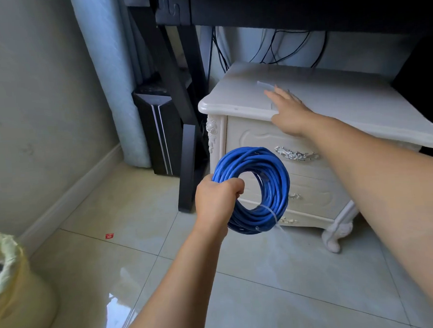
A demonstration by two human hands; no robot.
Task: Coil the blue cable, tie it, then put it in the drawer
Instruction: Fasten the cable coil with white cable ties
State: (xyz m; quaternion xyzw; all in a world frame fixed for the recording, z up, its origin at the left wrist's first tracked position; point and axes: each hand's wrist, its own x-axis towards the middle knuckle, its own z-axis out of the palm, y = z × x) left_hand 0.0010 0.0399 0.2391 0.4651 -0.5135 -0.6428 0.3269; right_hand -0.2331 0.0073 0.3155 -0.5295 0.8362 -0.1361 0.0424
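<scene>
Left fingers curled tight round the left side of the blue cable; the left hand holds the coil upright in the air, above the floor and in front of the nightstand. A pale cable tie wraps the coil at its lower right, its tail sticking out downward.

Right fingers straight and slightly spread, gripping nothing; the right hand lies low over the nightstand top near the front edge; whether it touches the surface cannot be told. A pale flat item sits at the fingertips; blurred, kind not determinable.

Both drawers are closed; the upper drawer carries a silver handle; the right forearm crosses its right portion. The coil stands in front of the lower drawer and covers much of it; only part of its handle shows.

Surroundings: a black desk spans overhead, its top cut off by the frame; dark wires hang behind the nightstand; a black computer tower stands left of the desk leg. A bin with yellow liner sits at lower left, cut off; a small red scrap lies on the tiles. The nightstand's right side runs out of frame.
</scene>
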